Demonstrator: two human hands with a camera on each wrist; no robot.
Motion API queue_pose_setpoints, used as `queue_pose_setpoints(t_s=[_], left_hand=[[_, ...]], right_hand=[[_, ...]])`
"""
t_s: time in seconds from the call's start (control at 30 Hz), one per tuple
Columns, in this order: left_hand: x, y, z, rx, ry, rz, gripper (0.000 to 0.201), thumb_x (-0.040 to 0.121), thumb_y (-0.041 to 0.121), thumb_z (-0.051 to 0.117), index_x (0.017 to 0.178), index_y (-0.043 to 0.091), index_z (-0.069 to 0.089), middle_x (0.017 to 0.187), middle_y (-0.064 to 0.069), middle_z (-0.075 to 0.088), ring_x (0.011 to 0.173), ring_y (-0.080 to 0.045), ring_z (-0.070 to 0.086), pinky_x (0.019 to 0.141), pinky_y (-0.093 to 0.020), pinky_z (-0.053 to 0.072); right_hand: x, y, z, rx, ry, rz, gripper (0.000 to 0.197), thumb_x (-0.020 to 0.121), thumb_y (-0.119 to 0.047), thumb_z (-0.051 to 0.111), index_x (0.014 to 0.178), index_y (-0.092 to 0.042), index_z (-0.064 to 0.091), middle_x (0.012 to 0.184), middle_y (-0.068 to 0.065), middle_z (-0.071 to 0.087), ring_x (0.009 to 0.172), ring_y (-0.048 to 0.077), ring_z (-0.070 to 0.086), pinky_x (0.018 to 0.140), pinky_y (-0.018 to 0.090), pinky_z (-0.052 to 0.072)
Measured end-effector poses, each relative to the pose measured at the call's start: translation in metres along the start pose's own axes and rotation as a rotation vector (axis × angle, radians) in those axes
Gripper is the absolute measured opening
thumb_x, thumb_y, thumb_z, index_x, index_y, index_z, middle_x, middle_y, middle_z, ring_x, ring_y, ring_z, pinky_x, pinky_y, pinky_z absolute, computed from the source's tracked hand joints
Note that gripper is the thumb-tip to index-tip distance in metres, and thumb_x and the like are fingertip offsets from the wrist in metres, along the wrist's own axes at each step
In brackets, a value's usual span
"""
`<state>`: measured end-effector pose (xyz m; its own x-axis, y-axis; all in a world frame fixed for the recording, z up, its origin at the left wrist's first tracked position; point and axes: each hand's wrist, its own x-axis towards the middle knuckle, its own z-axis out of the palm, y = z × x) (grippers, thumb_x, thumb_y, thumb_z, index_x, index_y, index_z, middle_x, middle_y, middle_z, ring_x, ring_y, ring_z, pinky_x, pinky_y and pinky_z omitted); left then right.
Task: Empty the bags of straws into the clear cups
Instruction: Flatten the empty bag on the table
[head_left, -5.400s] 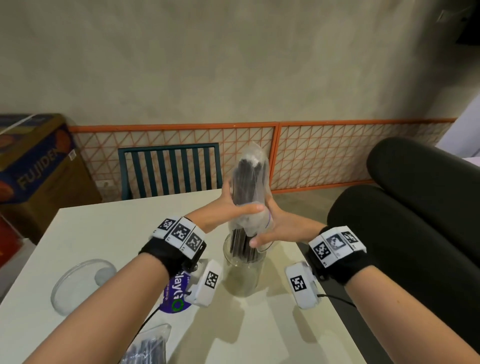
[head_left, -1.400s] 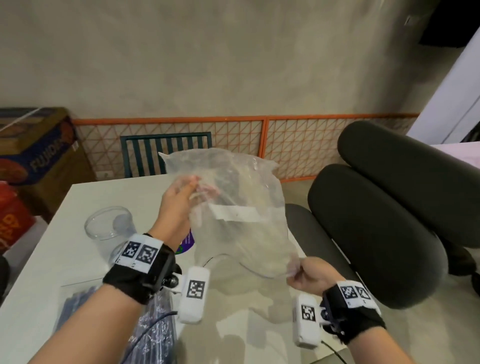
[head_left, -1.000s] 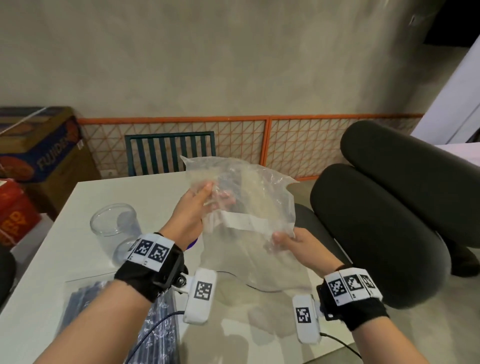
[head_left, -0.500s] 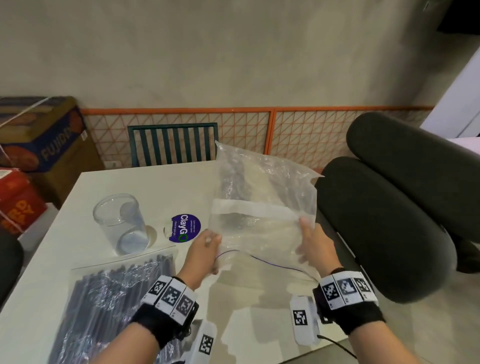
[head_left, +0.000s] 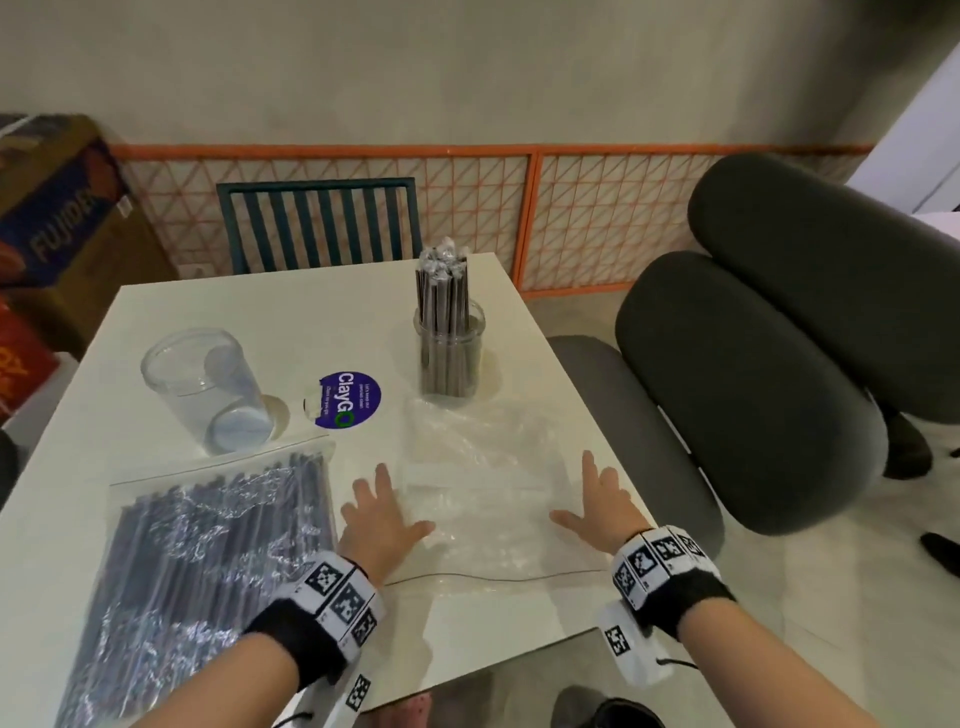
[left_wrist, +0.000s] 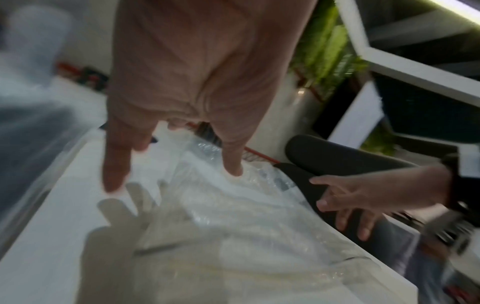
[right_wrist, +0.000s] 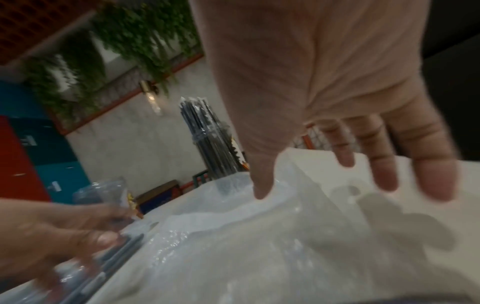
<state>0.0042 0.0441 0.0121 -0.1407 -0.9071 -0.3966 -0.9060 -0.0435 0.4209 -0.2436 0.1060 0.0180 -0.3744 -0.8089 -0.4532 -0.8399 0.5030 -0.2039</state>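
Observation:
An empty clear bag (head_left: 483, 493) lies flat on the white table (head_left: 171, 306) near its front right. My left hand (head_left: 379, 514) is spread open at the bag's left edge, and my right hand (head_left: 597, 501) is spread open at its right edge. In the wrist views both palms hover just over the empty bag (left_wrist: 233, 216), casting shadows and holding nothing. Behind the bag stands a clear cup (head_left: 449, 353) packed with dark straws. An empty clear cup (head_left: 208, 389) stands at the left. A full bag of dark straws (head_left: 208, 571) lies at the front left.
A round purple sticker (head_left: 348, 400) is on the table between the cups. A teal chair back (head_left: 317, 223) stands behind the table, dark padded chairs (head_left: 753, 389) to the right, and cardboard boxes (head_left: 57, 208) to the left. The table's right edge runs close by my right hand.
The empty bag, held up between both hands half a second ago, now lies flat on the table. Both hands have let go and spread open. The filled cup has come into view.

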Motion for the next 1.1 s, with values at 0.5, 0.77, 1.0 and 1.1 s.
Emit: queue_pose_setpoints(t_s=[0.5, 0.77, 1.0, 1.1], left_hand=[[0.077, 0.002, 0.044, 0.594, -0.347, 0.373, 0.144, 0.041, 0.068, 0.079, 0.142, 0.043, -0.021, 0.148, -0.005, -0.042, 0.134, -0.039, -0.036, 0.100, -0.074, -0.011], [0.072, -0.001, 0.044, 0.589, -0.383, 0.370, 0.136, 0.047, 0.075, 0.071, 0.141, 0.044, -0.021, 0.148, -0.004, -0.041, 0.135, -0.037, -0.036, 0.100, -0.074, -0.013], [0.034, -0.012, -0.015, 0.103, -0.051, 0.391, 0.083, 0.080, 0.059, 0.056, 0.148, 0.032, 0.017, 0.158, 0.000, 0.006, 0.144, -0.026, 0.000, 0.116, -0.053, 0.013], [0.024, -0.062, -0.050, 0.003, 0.157, 0.257, 0.057, 0.090, 0.046, 0.050, 0.141, 0.023, 0.037, 0.151, -0.004, 0.026, 0.139, -0.026, 0.014, 0.113, -0.046, 0.020]], right_hand=[[0.079, -0.046, 0.038, -0.419, -0.278, -0.309, 0.139, 0.049, -0.063, 0.079, 0.137, -0.047, -0.028, 0.147, -0.004, -0.043, 0.133, 0.046, -0.035, 0.098, 0.081, 0.000], [0.077, -0.048, 0.028, -0.491, -0.293, -0.319, 0.136, 0.052, -0.066, 0.076, 0.139, -0.046, -0.026, 0.149, -0.003, -0.040, 0.136, 0.045, -0.032, 0.101, 0.078, -0.003], [0.034, -0.125, -0.010, -0.336, -0.166, -0.449, 0.083, 0.083, -0.046, 0.062, 0.148, -0.026, 0.016, 0.156, 0.009, 0.018, 0.143, 0.036, 0.012, 0.110, 0.061, 0.020], [0.023, -0.174, 0.000, -0.008, -0.226, -0.548, 0.054, 0.089, -0.035, 0.058, 0.136, -0.014, 0.041, 0.132, 0.013, 0.053, 0.119, 0.028, 0.051, 0.099, 0.036, 0.040]])
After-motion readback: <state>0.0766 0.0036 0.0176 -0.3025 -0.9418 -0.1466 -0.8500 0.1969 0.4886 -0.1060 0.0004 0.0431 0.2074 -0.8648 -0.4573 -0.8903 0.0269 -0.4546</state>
